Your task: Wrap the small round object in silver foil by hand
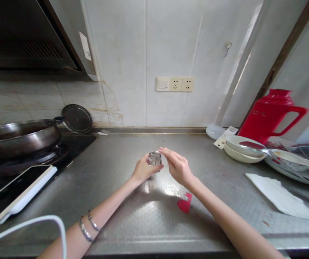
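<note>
My left hand (143,169) is wrapped around a small clear glass jar (155,158), held just above the steel counter (122,201). My right hand (176,164) meets it from the right, fingers curled over the jar's top. What the fingertips grip there is hidden. A small red scrap (184,203) lies on the counter under my right forearm. Two bracelets (89,226) sit on my left wrist.
A dark pan (19,136) sits on the stove at left, with a round lid (76,118) leaning on the wall. A tablet (14,194) with a white cable lies near the left edge. Stacked bowls (245,147), plates, a red thermos jug (270,113) and white paper (278,196) crowd the right.
</note>
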Demonstrator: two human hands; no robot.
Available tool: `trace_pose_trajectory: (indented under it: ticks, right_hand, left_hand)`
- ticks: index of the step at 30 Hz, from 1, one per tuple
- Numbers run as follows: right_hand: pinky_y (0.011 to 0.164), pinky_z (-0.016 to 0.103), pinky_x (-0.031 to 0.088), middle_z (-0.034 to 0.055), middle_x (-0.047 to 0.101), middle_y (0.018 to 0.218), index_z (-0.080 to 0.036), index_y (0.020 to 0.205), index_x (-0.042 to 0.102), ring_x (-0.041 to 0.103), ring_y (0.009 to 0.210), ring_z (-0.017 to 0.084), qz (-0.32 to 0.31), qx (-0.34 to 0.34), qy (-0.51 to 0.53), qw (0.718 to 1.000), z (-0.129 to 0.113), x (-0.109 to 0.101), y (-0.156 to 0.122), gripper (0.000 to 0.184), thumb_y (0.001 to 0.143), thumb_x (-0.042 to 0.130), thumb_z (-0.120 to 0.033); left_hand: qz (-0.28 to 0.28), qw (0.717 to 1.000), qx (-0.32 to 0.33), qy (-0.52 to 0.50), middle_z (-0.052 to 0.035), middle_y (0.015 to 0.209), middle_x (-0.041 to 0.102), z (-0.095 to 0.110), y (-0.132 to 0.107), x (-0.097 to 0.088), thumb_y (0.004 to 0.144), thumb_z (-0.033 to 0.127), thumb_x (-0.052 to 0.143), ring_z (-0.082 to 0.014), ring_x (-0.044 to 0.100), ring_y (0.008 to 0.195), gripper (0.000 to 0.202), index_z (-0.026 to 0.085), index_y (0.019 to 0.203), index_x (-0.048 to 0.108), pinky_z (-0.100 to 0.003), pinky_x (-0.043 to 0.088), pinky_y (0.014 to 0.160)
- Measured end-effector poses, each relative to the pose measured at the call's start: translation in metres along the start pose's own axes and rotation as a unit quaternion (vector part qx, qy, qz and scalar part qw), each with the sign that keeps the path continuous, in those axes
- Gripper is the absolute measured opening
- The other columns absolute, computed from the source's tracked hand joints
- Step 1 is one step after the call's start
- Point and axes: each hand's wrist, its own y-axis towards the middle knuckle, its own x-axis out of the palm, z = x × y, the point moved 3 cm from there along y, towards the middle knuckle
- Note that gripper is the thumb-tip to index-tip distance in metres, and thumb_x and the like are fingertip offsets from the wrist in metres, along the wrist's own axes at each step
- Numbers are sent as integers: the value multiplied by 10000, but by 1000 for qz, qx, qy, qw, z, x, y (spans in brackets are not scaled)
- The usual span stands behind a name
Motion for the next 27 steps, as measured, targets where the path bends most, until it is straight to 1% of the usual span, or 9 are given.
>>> trace_pose_trajectory:
  ticks: [3,6,8,13,18,21,23,25,27]
  right_hand:
    - [969,372,505,108,642,1175,-199,1238,517,586,1136,187,-32,10,-12,999,8,3,-1,435,877,344,-27]
    - [942,366,522,145,637,1180,-149,1232,522,586,1138,209,-112,-28,-38,993,4,9,-2,447,843,352,-9]
    - [925,365,531,167,636,1174,-120,1218,528,588,1134,224,-143,-53,-60,986,-1,12,-1,467,804,356,11]
    - [945,371,520,152,668,1114,-104,1218,516,574,1152,226,-134,-120,-70,981,-14,10,3,482,787,349,31]
    - [932,370,526,151,693,1044,-90,1176,544,604,1109,235,-115,-145,-56,981,-23,10,2,407,826,361,8]
    - [868,364,554,139,692,1052,-126,1199,537,635,1056,227,-112,-117,-32,986,-23,11,-1,440,822,348,1]
    - [808,330,572,124,693,1053,-154,1210,536,662,995,209,-98,-64,7,993,-19,10,-2,434,840,355,-19]
    - [783,300,573,93,704,1034,-193,1199,553,679,945,188,-48,11,47,998,-12,6,-1,390,874,383,-60]
    - [797,292,567,63,714,1012,-225,1164,583,685,925,178,25,88,65,994,-2,1,0,330,900,420,-114]
  left_hand:
    - [0,1000,-2,23,2,716,647,4,-4,4,594,374,746,-136,576,643,486,164,1015,626,-223,436,568]
    - [-8,997,9,71,22,719,633,4,-5,8,599,330,727,-126,554,634,471,171,1031,623,-215,408,561]
    - [-8,995,25,95,26,733,635,3,-4,8,605,311,713,-128,551,642,450,171,1023,622,-217,406,569]
    - [-10,995,65,75,-6,871,672,-1,-1,5,618,312,712,-158,605,762,416,175,997,609,-237,460,677]
    - [-6,997,53,59,-6,763,658,-5,0,1,646,366,700,-148,595,695,315,162,859,590,-224,454,612]
    - [-6,998,47,33,-10,752,655,-6,-1,1,636,374,711,-146,590,683,325,156,838,580,-212,447,572]
    - [-12,999,44,12,-21,777,661,-3,-1,1,638,385,714,-149,597,700,346,152,857,582,-211,456,571]
    - [-22,999,22,-13,-28,777,658,1,-2,2,637,400,720,-148,601,685,389,149,904,590,-211,463,553]
    - [-33,998,-19,-46,-28,756,647,5,-3,3,626,406,730,-144,598,645,463,146,984,593,-212,464,513]
